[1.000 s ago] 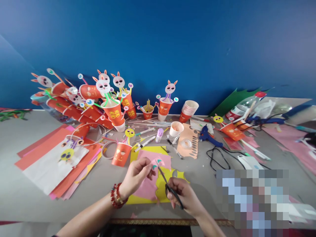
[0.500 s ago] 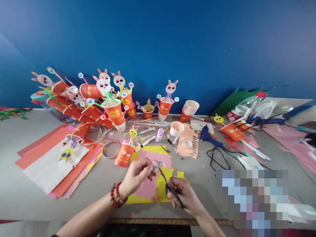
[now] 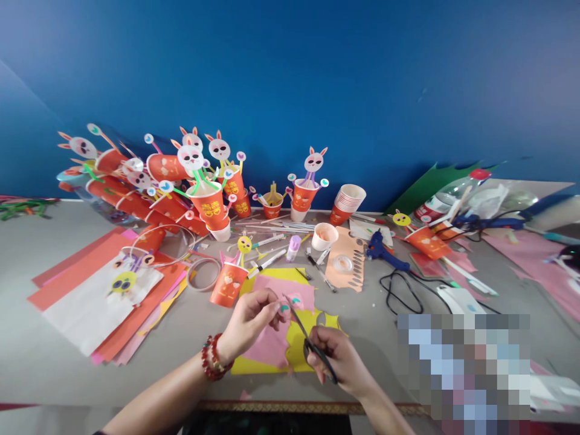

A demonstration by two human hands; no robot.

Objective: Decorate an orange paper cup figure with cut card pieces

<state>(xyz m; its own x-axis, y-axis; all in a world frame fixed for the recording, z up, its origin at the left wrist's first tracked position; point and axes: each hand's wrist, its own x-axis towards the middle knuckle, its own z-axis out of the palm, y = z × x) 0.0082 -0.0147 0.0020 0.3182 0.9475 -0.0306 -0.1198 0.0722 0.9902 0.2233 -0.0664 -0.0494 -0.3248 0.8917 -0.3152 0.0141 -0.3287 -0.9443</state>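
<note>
in the last second the pink scrap has turned a little, so that its two teal marks now lie flatter to view, while the scissors have hardly moved; this suggests that the scrap is being guided round against the blades, with cutting in progress; the paper cup with the yellow face also sits slightly farther right than it did; the left hand has its grip clamped on the edge of the scrap, thumb and finger together, with one teal mark just beside the fingertips; the right hand has its grip closed round the scissor handles, the blades reaching up and left to the scrap between the two marks; whether the blades are apart i cannot tell; the scrap is held over the pink sheet and the yellow sheet on the worktop.
</note>
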